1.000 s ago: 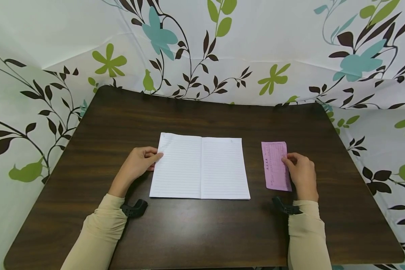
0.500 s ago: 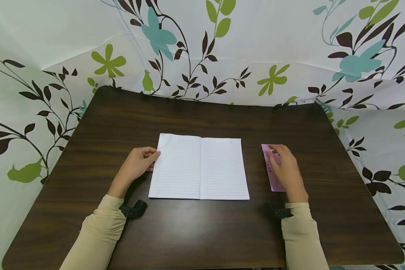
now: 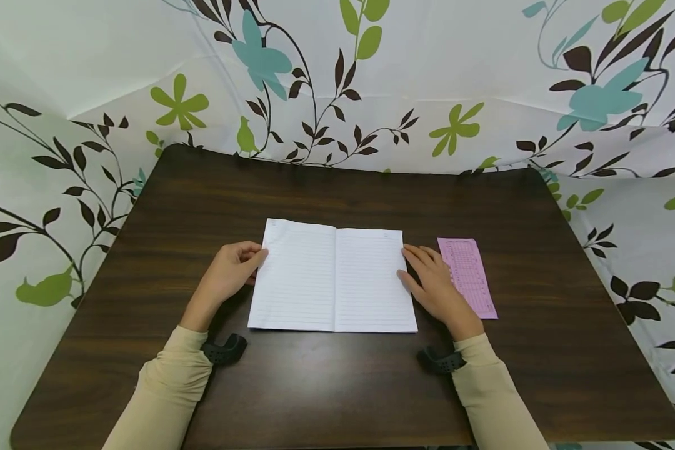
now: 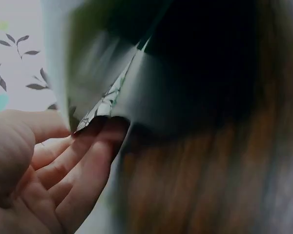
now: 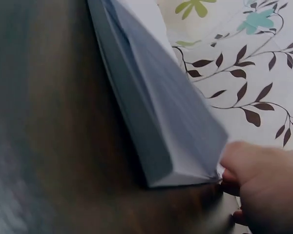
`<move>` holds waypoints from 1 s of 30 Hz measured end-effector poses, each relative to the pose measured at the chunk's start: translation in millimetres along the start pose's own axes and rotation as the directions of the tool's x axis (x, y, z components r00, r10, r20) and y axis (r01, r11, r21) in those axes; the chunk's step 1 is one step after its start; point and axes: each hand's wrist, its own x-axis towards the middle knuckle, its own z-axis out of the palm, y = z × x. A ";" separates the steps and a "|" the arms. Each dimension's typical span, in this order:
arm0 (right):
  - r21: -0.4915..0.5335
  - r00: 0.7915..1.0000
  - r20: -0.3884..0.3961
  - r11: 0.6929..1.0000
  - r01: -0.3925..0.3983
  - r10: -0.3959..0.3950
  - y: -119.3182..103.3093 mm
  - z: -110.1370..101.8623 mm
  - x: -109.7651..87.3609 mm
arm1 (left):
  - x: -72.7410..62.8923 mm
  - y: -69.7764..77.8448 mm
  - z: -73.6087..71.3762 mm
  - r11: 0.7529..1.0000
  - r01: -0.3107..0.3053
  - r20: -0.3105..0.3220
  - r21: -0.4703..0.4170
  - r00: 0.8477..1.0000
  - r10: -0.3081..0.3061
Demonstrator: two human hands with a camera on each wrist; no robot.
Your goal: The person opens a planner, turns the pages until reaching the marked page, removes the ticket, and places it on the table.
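An open notebook (image 3: 371, 281) with white ruled pages lies at the middle of the table in the head view. My left hand (image 3: 233, 270) pinches its left edge, thumb on the page and fingers beneath. The left wrist view shows the notebook's leaves (image 4: 107, 100) between thumb and fingers (image 4: 83, 180). At the right edge, my right hand (image 3: 433, 281) holds the notebook with its thumb over the page. In the right wrist view the page edge (image 5: 185, 112) meets the thumb, and the fingers are partly hidden. A pink printed slip (image 3: 472, 275) lies just right of that hand, partly covered by it.
The dark wood table (image 3: 337, 400) carries the notebook and slip. A white cloth (image 3: 484, 75) with leaf and flower prints hangs behind and along the sides. Dark bands with small devices (image 3: 225, 350) sit on both wrists.
My right hand has let go of the pink slip and moved left to the notebook's right edge. The slip lies nearly where it was. The left hand keeps its hold.
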 end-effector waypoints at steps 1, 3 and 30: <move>-0.003 1.000 -0.008 1.000 0.002 -0.002 -0.5 0.0 -0.1 | -1.5 3.3 0.2 1.000 -0.015 -0.017 0.009 1.000 0.015; -0.012 1.000 -0.023 1.000 0.010 -0.011 -1.6 0.0 -0.7 | -4.4 11.3 1.2 0.998 -0.049 -0.065 0.048 0.997 0.052; 0.026 0.996 -0.091 1.000 -0.010 0.012 -0.9 1.4 -4.5 | 9.6 204.3 97.1 0.753 -0.285 -0.030 0.593 0.927 0.375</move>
